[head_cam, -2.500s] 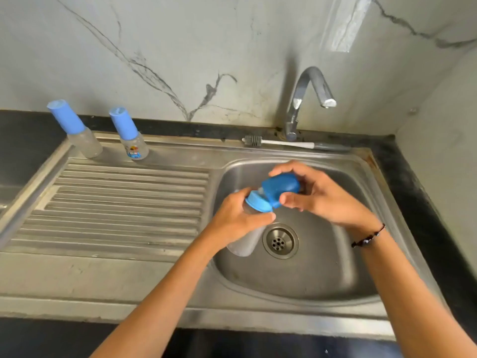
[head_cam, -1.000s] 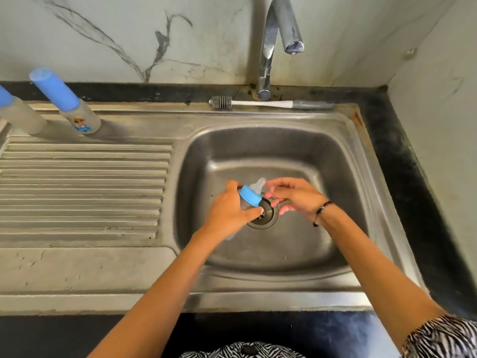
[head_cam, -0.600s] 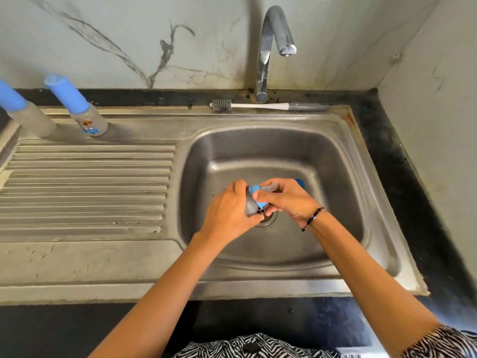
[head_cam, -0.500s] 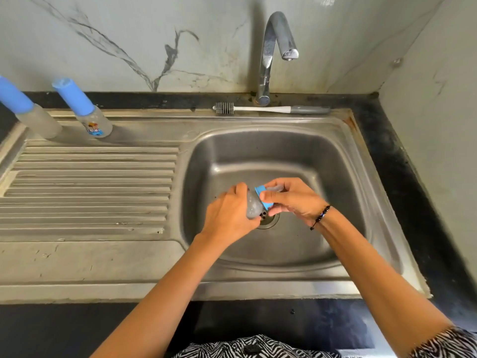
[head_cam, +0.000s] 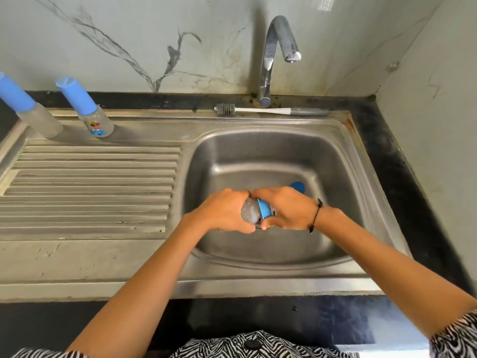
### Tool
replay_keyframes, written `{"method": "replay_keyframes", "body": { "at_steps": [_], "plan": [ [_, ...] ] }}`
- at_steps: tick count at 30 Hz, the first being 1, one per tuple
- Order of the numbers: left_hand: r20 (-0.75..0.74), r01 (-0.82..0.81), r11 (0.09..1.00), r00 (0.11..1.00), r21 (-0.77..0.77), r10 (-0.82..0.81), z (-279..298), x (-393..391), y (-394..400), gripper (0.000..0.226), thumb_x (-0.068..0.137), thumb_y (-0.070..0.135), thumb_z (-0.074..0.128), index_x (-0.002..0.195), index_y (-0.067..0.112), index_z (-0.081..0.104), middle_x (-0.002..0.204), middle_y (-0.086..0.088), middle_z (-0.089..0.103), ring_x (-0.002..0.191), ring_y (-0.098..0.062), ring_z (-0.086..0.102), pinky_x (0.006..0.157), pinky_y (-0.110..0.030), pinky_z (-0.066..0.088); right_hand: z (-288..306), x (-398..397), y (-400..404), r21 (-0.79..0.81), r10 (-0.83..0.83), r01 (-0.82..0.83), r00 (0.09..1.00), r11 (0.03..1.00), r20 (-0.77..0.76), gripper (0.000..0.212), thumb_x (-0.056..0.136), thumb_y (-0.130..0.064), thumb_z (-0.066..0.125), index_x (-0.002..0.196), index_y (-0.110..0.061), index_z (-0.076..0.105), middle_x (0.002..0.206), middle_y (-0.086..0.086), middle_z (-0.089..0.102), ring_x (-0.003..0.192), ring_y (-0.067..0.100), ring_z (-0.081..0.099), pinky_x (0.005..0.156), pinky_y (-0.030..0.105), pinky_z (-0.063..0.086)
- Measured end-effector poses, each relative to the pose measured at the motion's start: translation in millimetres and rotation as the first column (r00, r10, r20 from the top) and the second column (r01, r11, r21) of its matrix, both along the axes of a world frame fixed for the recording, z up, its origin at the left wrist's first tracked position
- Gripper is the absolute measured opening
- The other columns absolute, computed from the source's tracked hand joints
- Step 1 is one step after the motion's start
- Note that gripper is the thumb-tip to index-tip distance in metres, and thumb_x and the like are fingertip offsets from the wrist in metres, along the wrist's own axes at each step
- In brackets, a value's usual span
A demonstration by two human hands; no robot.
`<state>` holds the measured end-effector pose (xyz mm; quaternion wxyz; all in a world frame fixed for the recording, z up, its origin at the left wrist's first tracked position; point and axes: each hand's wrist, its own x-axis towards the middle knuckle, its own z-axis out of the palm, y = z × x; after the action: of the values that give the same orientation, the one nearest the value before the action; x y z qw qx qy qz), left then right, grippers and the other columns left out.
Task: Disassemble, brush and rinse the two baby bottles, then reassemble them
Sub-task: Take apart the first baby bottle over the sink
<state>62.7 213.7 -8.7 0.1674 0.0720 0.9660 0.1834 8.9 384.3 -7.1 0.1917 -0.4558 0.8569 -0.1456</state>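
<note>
Over the sink basin (head_cam: 335, 161) my left hand (head_cam: 224, 211) grips the clear body of a baby bottle (head_cam: 249, 211), which lies nearly sideways. My right hand (head_cam: 286, 209) is curled round the bottle's blue screw collar (head_cam: 264, 211); the teat is hidden under its fingers. A blue cap (head_cam: 298, 186) lies on the basin floor just behind my right hand. Two more baby bottles stand capped at the back of the drainboard: one with a printed label (head_cam: 96, 125) and a plain one (head_cam: 38, 120) at the far left.
A bottle brush (head_cam: 268, 110) with a white and grey handle lies along the sink's back rim below the tap (head_cam: 273, 55). No water runs from the tap. The ribbed drainboard (head_cam: 90, 187) fills the left. A wall rises close on the right.
The blue cap came off the bottle and now lies in the basin. My right hand has closed round the blue collar, and the bottle has tipped toward horizontal.
</note>
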Motion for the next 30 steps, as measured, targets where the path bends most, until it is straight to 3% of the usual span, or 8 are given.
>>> {"method": "replay_keyframes", "body": {
  "at_steps": [3, 5, 9, 13, 17, 24, 28, 30],
  "plan": [
    [0.139, -0.067, 0.983, 0.989, 0.172, 0.043, 4, -7, -9, 0.047, 0.068, 0.039, 0.076, 0.108, 0.021, 0.06, 0.098, 0.004, 0.066, 0.09, -0.017, 0.061, 0.074, -0.027, 0.049, -4, -1, 0, -0.053, 0.04, -0.045, 0.995, 0.998, -0.089, 0.057, 0.079, -0.023, 0.072, 0.129, -0.008, 0.048, 0.121, 0.007, 0.057, 0.108, 0.027, 0.054, 0.092, 0.039, 0.043],
    [0.118, -0.045, 0.993, 0.992, 0.108, 0.033, 4, -8, -11, 0.049, 0.068, 0.041, 0.075, 0.109, 0.02, 0.057, 0.097, 0.002, 0.065, 0.087, -0.018, 0.059, 0.073, -0.03, 0.05, 6, -8, -2, -0.084, -0.137, 0.163, 0.958, 0.983, 0.254, 0.06, 0.083, -0.031, 0.07, 0.134, -0.017, 0.044, 0.128, 0.0, 0.053, 0.107, 0.018, 0.055, 0.096, 0.035, 0.045],
    [0.056, -0.022, 0.999, 0.998, 0.028, 0.02, 1, -8, -8, 0.05, 0.067, 0.044, 0.071, 0.108, 0.022, 0.053, 0.094, 0.004, 0.064, 0.083, -0.019, 0.059, 0.068, -0.03, 0.049, 11, -23, -9, 0.176, -0.377, 0.393, 0.525, 0.903, 0.763, 0.069, 0.082, -0.06, 0.045, 0.113, 0.001, 0.059, 0.102, 0.019, 0.067, 0.075, 0.029, 0.069, 0.071, 0.037, 0.059],
    [0.029, 0.024, 0.999, 0.999, -0.04, -0.023, 4, -11, -8, 0.049, 0.069, 0.045, 0.069, 0.11, 0.023, 0.052, 0.095, 0.005, 0.063, 0.083, -0.02, 0.057, 0.062, -0.027, 0.04, -2, -21, -10, 0.045, -0.296, 0.43, 0.538, 0.902, 0.789, 0.043, 0.088, -0.035, 0.058, 0.104, 0.005, 0.059, 0.086, 0.017, 0.066, 0.065, 0.023, 0.067, 0.061, 0.028, 0.057],
    [0.118, -0.04, 0.992, 0.993, 0.122, 0.026, -1, -14, -15, 0.049, 0.066, 0.046, 0.074, 0.105, 0.022, 0.056, 0.09, 0.007, 0.063, 0.085, -0.017, 0.06, 0.075, -0.034, 0.052, -12, -18, -4, -0.241, -0.115, 0.334, 0.769, 0.911, 0.629, 0.039, 0.078, -0.005, 0.074, 0.104, -0.024, 0.053, 0.1, -0.004, 0.056, 0.087, 0.019, 0.06, 0.082, 0.033, 0.053],
    [0.148, -0.063, 0.992, 0.988, 0.109, 0.047, -6, -13, -16, 0.052, 0.066, 0.045, 0.076, 0.104, 0.017, 0.055, 0.094, 0.003, 0.063, 0.088, -0.019, 0.06, 0.077, -0.037, 0.053, -1, -20, -8, 0.098, -0.366, 0.455, 0.551, 0.885, 0.75, 0.051, 0.096, -0.047, 0.038, 0.113, -0.002, 0.056, 0.097, 0.016, 0.064, 0.062, 0.028, 0.067, 0.062, 0.034, 0.059],
    [0.198, -0.076, 0.986, 0.979, 0.147, 0.046, -8, -13, -14, 0.054, 0.067, 0.047, 0.076, 0.11, 0.021, 0.054, 0.098, 0.005, 0.062, 0.09, -0.016, 0.06, 0.078, -0.034, 0.053, -10, -20, -5, -0.056, -0.257, 0.465, 0.582, 0.884, 0.771, 0.017, 0.087, -0.011, 0.065, 0.104, -0.012, 0.059, 0.095, 0.01, 0.063, 0.067, 0.022, 0.066, 0.065, 0.032, 0.058],
    [0.226, -0.103, 0.977, 0.972, 0.185, 0.06, -9, -16, -14, 0.056, 0.07, 0.047, 0.075, 0.115, 0.024, 0.05, 0.101, 0.006, 0.059, 0.093, -0.015, 0.058, 0.078, -0.032, 0.051, -14, -25, -2, -0.184, -0.177, 0.434, 0.666, 0.882, 0.725, 0.039, 0.078, 0.006, 0.068, 0.104, -0.02, 0.056, 0.101, 0.0, 0.06, 0.081, 0.018, 0.062, 0.075, 0.032, 0.057]
  ]
}}
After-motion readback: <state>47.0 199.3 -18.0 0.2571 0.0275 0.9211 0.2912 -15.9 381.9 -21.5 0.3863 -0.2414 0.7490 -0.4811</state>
